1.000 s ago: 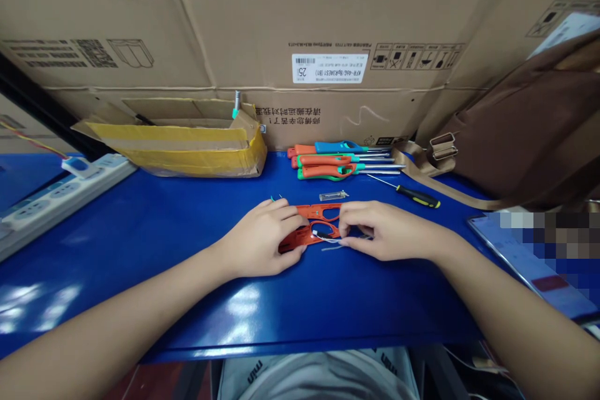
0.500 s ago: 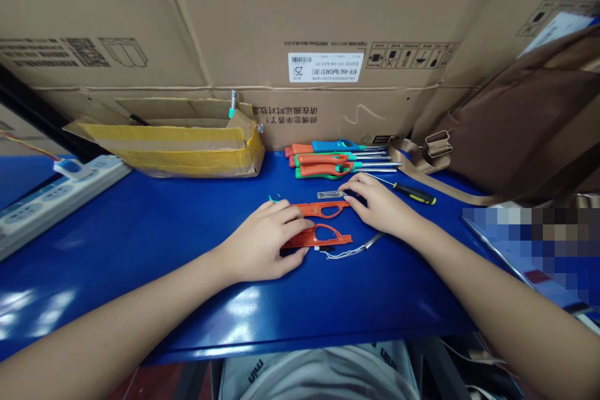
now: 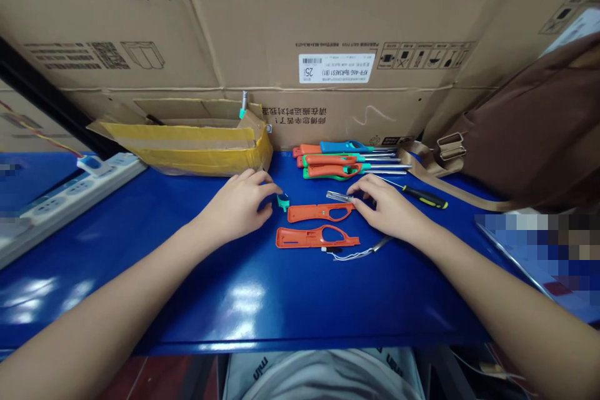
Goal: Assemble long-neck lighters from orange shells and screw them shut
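My right hand (image 3: 382, 203) pinches one end of a small transparent lighter fuel tank (image 3: 337, 196), tilted just above the orange parts. My left hand (image 3: 244, 206) has its thumb and index finger apart beside a small green plastic piece (image 3: 284, 202); a firm hold on it does not show. Below the hands, two orange lighter casing halves (image 3: 307, 213) lie one nearer me than the other, the nearer half showing its hollow inside. Beside it are a thin metal tube (image 3: 382, 244) and white wires (image 3: 349, 256) with a small black-and-white part.
Several assembled lighters (image 3: 332, 169) are piled at the back, near a screwdriver (image 3: 425, 197) with a black-yellow handle. A yellow-taped cardboard box (image 3: 197, 153) stands back left, a power strip (image 3: 70, 206) at the left. A brown bag (image 3: 529, 125) is at the right.
My left hand has moved off the orange casing halves, back and left to the green piece. The fuel tank in my right hand has tilted slightly. The view has shifted a little.
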`<state>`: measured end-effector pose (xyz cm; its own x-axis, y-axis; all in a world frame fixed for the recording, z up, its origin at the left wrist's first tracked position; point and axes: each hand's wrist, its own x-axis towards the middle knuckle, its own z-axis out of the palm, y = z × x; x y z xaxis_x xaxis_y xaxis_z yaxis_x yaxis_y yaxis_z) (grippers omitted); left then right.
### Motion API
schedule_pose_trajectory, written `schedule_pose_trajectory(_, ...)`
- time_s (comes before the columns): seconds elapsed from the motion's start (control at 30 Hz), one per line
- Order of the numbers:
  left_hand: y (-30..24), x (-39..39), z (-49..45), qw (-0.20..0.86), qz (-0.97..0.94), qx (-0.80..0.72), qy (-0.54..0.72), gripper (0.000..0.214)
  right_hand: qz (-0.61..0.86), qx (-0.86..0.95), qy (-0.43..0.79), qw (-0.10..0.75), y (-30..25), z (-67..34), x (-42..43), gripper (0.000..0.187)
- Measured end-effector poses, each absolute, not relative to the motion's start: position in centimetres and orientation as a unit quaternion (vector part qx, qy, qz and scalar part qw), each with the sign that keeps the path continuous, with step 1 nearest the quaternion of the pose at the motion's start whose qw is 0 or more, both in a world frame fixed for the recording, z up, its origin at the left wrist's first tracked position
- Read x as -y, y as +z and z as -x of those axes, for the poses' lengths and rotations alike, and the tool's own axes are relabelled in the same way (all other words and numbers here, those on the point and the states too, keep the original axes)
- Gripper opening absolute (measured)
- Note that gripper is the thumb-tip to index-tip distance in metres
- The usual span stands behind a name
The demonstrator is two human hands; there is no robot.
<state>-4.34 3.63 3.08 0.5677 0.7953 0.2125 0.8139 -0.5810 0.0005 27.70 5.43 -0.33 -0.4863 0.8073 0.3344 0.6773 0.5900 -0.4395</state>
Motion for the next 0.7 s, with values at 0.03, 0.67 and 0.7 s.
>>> schedule_pose_trajectory(0.03, 2.9, -4.0, 4.6, 0.033, 0.889, 0.447, -0.095, 0.03, 0.424, 0.857, 0.127, 0.263, -0.2, -27.5, -5.3, 0.013)
schedule_pose_trajectory(0.67, 2.9, 0.7, -0.1, -0.134, 0.9, 0.325, -0.257, 0.008, 0.253, 0.937, 0.077, 0.229, 1.9, -25.1, -1.5, 0.022)
schedule_pose_trajectory(0.7, 2.7, 0.9, -0.2, -0.146, 0.896, 0.319, -0.271, 0.007, 0.251, 0.937, 0.076, 0.231, 1.9, -25.0, -1.3, 0.018)
